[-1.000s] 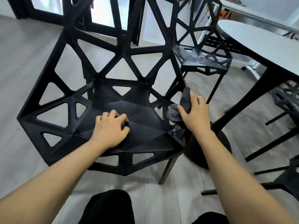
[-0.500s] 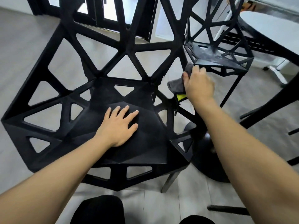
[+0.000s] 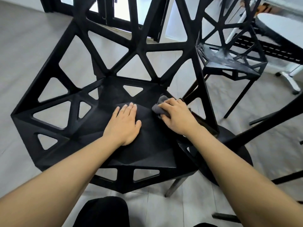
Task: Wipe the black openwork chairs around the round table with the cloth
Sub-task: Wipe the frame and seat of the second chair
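Seen from above: black openwork chair (image 3: pixel 147 151) filling the middle of the view, faceted seat facing up, triangular cut-outs through back and sides.

Left hand (image 3: pixel 123 124) laid flat on the middle of the seat, fingers (image 3: pixel 131 108) straight and close together, thumb spread toward the right, nothing held.

Right hand (image 3: pixel 176 117) just beside it, at the right rear part of the seat, close to the side frame. Fingers curled over a bunched grey cloth (image 3: pixel 159 106), gripping it and pressing it down on the seat surface. Cloth sticking out ahead of and to the left of the knuckles, one fold humped up beyond the fingertips, the rest tucked under the palm and hidden. Small gap of bare black seat between cloth and left hand.

Second chair (image 3: pixel 229 61) of the same pattern behind and to the right, well apart from both hands, seat bare with a dull sheen. Edge of the round counter (image 3: pixel 278 25) at upper right, its dark disc base (image 3: pixel 236 154) on the grey wood-look floor (image 3: pixel 32 51) right of the near chair.
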### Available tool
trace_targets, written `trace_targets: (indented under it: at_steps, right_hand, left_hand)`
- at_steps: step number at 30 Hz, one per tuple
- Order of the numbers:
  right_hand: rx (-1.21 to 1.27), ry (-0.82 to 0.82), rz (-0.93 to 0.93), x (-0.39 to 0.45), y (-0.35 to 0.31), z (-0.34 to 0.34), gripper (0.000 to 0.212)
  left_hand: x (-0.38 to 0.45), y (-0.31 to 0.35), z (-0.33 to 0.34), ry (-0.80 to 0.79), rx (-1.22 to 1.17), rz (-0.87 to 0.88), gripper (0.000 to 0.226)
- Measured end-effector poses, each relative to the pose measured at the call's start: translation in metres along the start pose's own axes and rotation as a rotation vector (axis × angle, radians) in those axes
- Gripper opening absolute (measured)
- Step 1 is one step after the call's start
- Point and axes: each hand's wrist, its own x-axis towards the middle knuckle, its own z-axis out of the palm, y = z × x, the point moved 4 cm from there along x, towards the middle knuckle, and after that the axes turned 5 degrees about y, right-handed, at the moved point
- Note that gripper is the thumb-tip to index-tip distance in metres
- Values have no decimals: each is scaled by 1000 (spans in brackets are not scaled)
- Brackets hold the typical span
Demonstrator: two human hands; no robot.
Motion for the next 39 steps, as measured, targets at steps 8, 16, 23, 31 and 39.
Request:
trace_targets:
  at_steps: [8,16,23,31,39]
  right_hand:
    - [127,-4,-131,-14,-19,-4,35]
    - [-95,120,183,100,-13,39,32]
    - [-140,191,135,116,-8,45,29]
    - [118,169,-234,92,-24,51,38]
    - [-19,213,-57,119,-6,41,32]
  left_hand:
    - [-2,1,2,-21,113,-2,63]
    - [-7,3,1,-7,125,9,71]
    - [-4,3,-3,-1,79,-21,63]
    - [0,2,-3,72,-21,-19,61]
    - [37,-83,-35,179,205,-170,64]
